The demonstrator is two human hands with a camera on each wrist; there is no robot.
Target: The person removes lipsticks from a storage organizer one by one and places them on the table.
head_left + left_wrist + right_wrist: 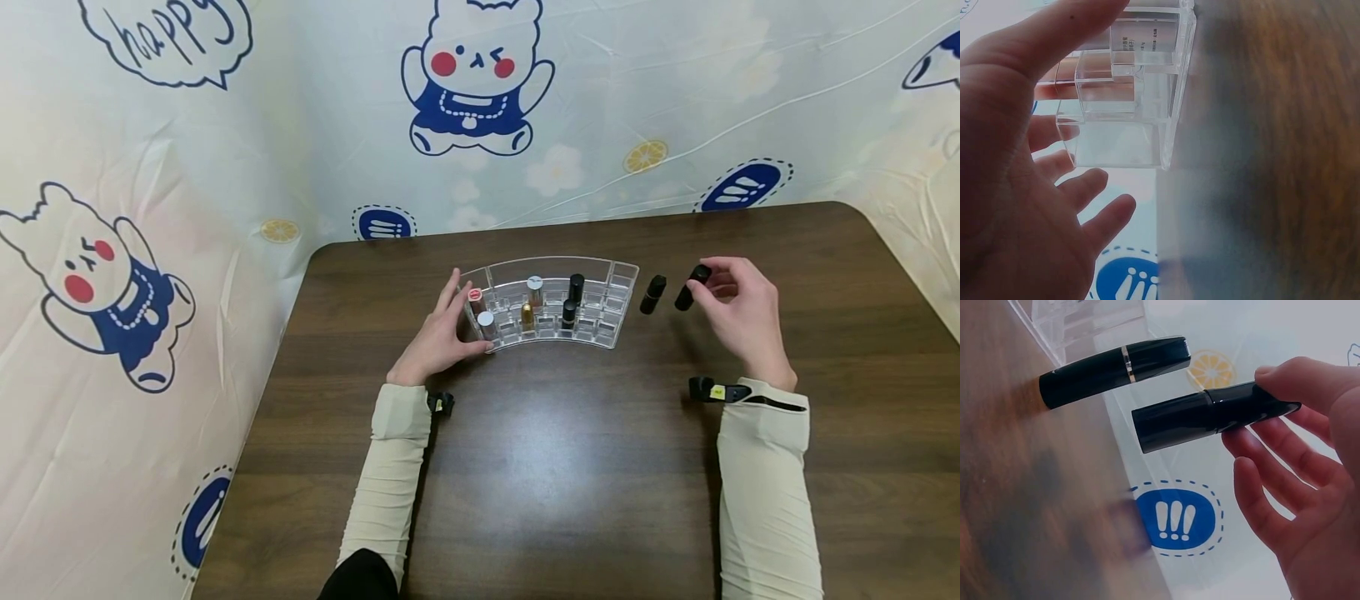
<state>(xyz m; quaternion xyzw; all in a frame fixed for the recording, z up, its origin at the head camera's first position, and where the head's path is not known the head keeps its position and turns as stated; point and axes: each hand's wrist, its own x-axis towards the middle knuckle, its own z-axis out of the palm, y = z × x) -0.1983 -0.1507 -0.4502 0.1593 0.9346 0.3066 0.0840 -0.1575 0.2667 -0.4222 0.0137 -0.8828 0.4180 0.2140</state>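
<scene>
1. Head view: my right grip [741, 315] pinches a black tube [691, 290] near the surface's [555, 475] far edge, long axis slanting, top toward the far right corner.
2. Left wrist view: my left grip [1022, 200], fingers spread, touches a clear, boxy tray [1116, 144].
3. Right wrist view: the smooth tube's flat end points surfaceward, nearly parallel to a metallic-ringed tube [1088, 375].

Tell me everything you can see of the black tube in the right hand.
The black tube is smooth and glossy, perhaps plastic, with a flat end and a thin seam near its middle. The right hand pinches its other end between thumb and fingers, holding it tilted, right of the organizer. Whether it touches the table is unclear.
</scene>
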